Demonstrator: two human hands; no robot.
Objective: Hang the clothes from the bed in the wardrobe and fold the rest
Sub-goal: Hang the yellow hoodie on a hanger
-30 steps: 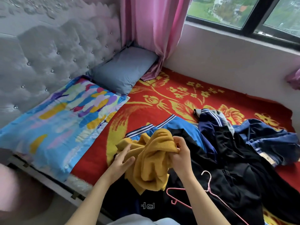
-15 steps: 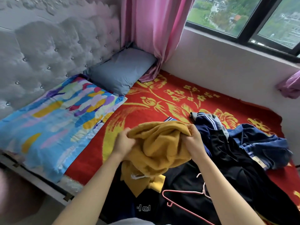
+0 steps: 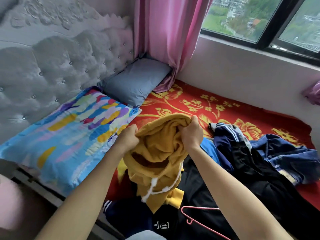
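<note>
Hoodie [image 3: 161, 153], yellow, hangs bunched over the bed [image 3: 225, 108] with its top edge running side to side between fists: left hand [image 3: 127, 139] and right hand [image 3: 191, 134] both clench it. The pink hanger [image 3: 192, 215] lies below, nearer the right arm.

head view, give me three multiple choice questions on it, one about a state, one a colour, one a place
1. The yellow hoodie is: A lying flat, untouched; B gripped by the left hand and right hand; C hung up.
2. The hanger is: A pink; B white; C black.
3. The hanger lies: A on the hoodie; B in the left hand; C on the black garment.
Answers: 1 B, both hands' fingers curl into its bunched cloth and hold it up. 2 A, its thin frame is pink. 3 C, it rests on black cloth by the right forearm.
</note>
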